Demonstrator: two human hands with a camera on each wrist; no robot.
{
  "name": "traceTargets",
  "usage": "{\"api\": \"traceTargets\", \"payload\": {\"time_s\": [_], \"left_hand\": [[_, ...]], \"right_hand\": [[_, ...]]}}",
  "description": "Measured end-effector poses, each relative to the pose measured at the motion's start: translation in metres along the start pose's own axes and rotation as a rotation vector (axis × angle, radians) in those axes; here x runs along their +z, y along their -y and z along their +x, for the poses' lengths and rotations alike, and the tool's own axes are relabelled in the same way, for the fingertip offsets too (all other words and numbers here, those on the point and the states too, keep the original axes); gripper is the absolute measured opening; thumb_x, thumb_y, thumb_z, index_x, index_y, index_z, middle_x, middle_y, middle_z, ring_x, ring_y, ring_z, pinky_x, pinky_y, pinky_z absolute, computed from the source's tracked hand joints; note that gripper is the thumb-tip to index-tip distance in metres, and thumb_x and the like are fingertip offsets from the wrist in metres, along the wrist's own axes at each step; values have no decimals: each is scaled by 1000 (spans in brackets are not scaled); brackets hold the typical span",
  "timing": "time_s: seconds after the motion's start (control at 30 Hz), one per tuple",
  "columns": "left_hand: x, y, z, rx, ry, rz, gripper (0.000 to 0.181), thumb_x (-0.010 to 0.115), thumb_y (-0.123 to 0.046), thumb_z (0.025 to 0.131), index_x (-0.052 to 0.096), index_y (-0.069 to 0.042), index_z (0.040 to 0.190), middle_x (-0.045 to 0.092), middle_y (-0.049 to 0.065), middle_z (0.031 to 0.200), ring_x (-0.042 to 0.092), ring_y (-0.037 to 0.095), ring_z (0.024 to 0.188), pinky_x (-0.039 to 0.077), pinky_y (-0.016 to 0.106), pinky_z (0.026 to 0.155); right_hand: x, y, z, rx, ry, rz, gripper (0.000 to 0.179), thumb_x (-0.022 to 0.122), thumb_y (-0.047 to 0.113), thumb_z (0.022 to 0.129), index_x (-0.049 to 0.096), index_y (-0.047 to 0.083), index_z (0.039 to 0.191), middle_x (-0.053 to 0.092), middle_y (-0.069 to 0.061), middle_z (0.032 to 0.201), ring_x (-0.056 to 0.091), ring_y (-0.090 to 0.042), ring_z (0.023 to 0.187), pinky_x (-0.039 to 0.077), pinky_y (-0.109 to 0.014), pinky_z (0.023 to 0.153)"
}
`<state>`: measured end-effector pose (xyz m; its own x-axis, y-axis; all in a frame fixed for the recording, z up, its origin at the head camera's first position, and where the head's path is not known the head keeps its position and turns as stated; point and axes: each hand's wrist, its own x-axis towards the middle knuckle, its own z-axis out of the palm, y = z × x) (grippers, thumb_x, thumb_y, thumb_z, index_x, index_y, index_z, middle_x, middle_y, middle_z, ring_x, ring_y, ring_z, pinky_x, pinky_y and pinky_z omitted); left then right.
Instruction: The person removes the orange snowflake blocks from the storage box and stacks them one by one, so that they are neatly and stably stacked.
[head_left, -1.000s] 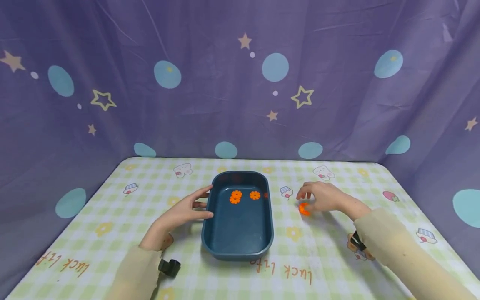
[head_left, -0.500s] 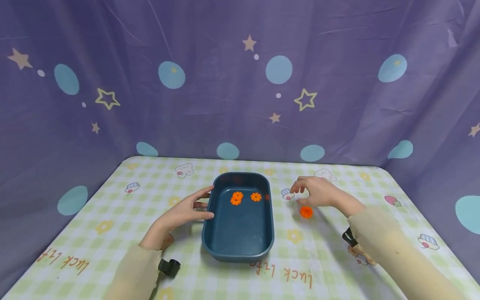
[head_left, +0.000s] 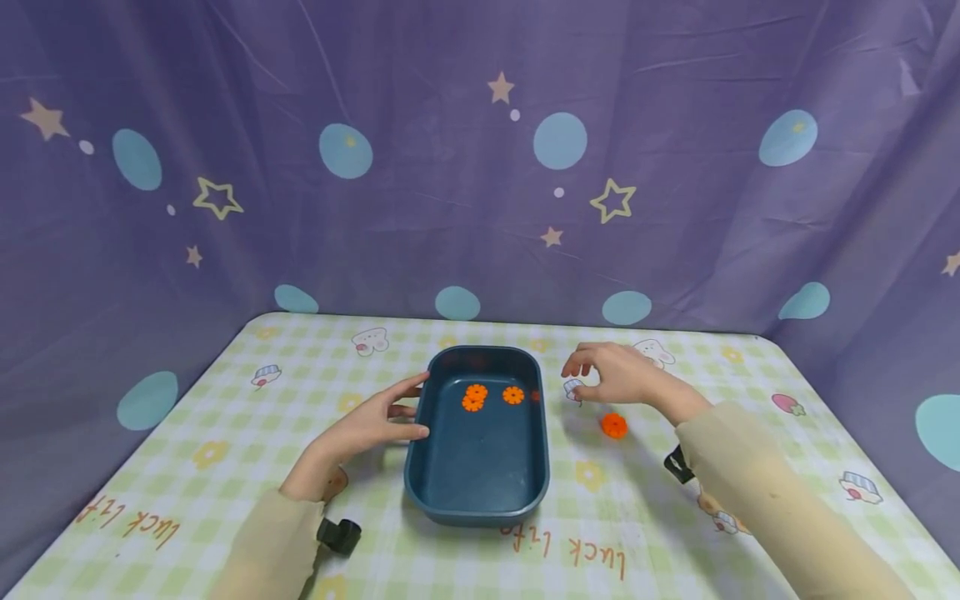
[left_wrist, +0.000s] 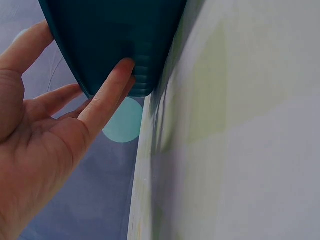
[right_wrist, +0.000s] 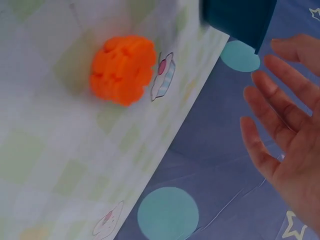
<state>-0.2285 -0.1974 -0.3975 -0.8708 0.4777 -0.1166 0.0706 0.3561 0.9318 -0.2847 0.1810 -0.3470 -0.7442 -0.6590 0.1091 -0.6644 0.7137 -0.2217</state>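
A dark teal rectangular tray (head_left: 480,467) stands on the table, holding several orange notched discs (head_left: 513,395) near its far end. Against its left side rests my left hand (head_left: 371,419), the fingers fairly straight; in the left wrist view the fingertips touch the tray's outer wall (left_wrist: 115,30). My right hand (head_left: 618,375) hovers right of the tray with nothing in it, fingers loosely bent. Just below it on the cloth lies an orange notched piece (head_left: 614,426), which in the right wrist view looks like a short stack of discs (right_wrist: 122,70).
A green-and-white checked cloth (head_left: 225,500) with printed cakes, flowers and lettering covers the table. Behind it hangs a purple curtain (head_left: 420,233) with stars and pale blue ovals. Each wrist wears a small black camera mount, such as the left one (head_left: 340,537).
My right hand has let go of the orange notched piece and moved left and away from me, toward the tray. The left hand stays at the tray's side.
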Motion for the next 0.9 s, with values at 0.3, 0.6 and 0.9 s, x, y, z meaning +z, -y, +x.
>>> {"api": "traceTargets", "payload": {"time_s": [0.3, 0.6, 0.9], "left_hand": [[0, 0, 3, -17, 4, -12, 78, 67, -21, 83, 20, -29, 145, 21, 13, 147, 38, 37, 125, 50, 38, 84], [-1, -3, 1, -1, 6, -13, 78, 66, -19, 84, 19, -25, 146, 21, 12, 148, 37, 37, 126, 50, 37, 84], [0, -1, 3, -12, 10, -17, 78, 66, -19, 84, 19, -27, 146, 22, 13, 147, 37, 37, 126, 50, 37, 84]], "right_hand": [[-3, 13, 15, -10, -19, -31, 17, 65, 28, 77, 66, 27, 95, 60, 11, 94, 58, -10, 84, 46, -27, 65], [1, 26, 33, -72, -35, -44, 22, 64, 27, 80, 68, 20, 100, 60, 8, 96, 58, -14, 86, 47, -30, 70], [9, 40, 45, -121, 10, -90, 24, 66, 27, 80, 68, 18, 102, 59, 5, 100, 59, -12, 92, 49, -32, 78]]}}
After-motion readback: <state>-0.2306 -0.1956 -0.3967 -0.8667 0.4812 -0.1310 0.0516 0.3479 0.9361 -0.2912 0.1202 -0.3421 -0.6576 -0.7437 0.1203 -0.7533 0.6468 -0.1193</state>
